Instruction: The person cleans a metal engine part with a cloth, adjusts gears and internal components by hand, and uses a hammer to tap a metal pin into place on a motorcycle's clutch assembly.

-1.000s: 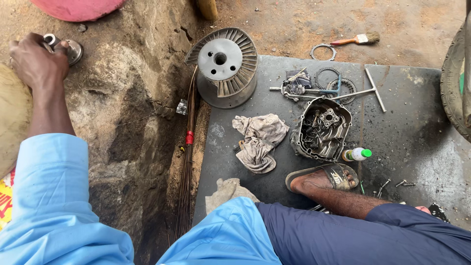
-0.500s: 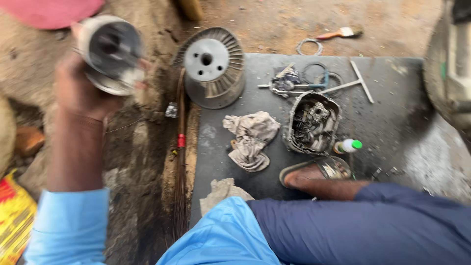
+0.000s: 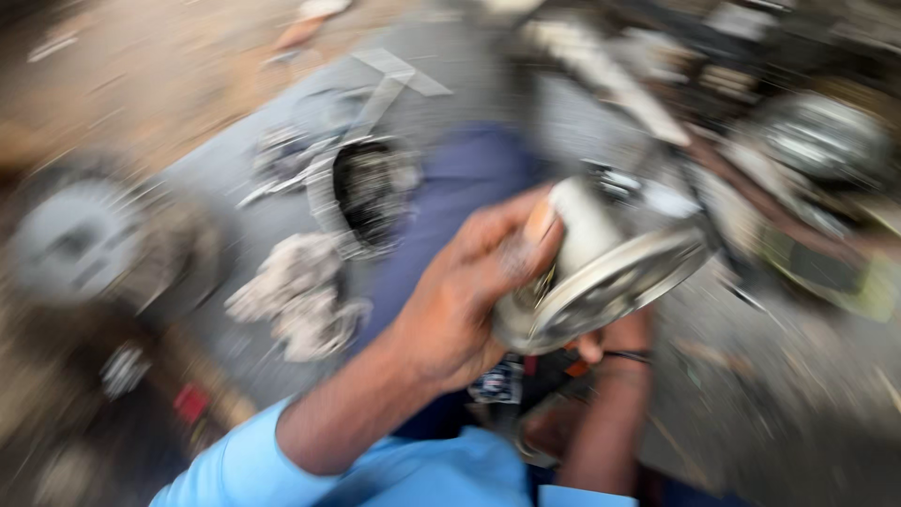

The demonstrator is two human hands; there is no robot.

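Left hand: the left hand (image 3: 460,300) is up at frame centre, forearm rising from 7 o'clock out of a light blue sleeve (image 3: 263,469), wrist bent, fingers (image 3: 511,225) curled over the top of a round metal drum part (image 3: 601,272), thumb tucked under its near side. Wrapped tight round it, a firm grip.

Right hand: the right hand (image 3: 610,343) sits underneath at 5 o'clock of the part, only its wrist and a fingertip showing below the rim; it seems to prop the part from beneath, but whether it is spread or pressed together I cannot tell.

Metal part: held in the air just right of centre, tilted, wide rim facing down and toward 4 o'clock, narrower pale end up by the left fingertips.

Around: heavy blur. Grey mat (image 3: 488,84) on the ground behind, dark open casing (image 3: 371,188) at 10 o'clock of the hands, crumpled rag (image 3: 300,291) at 9 o'clock, finned round wheel (image 3: 80,244) far out at 9 o'clock, blue trouser leg (image 3: 469,169) running behind the hands.

Change: half a second ago the left hand had this part raised at the top-left corner, alone; now it has swung across to centre-right, the right hand has come in under it, and the view has turned so the mat sits slanted.
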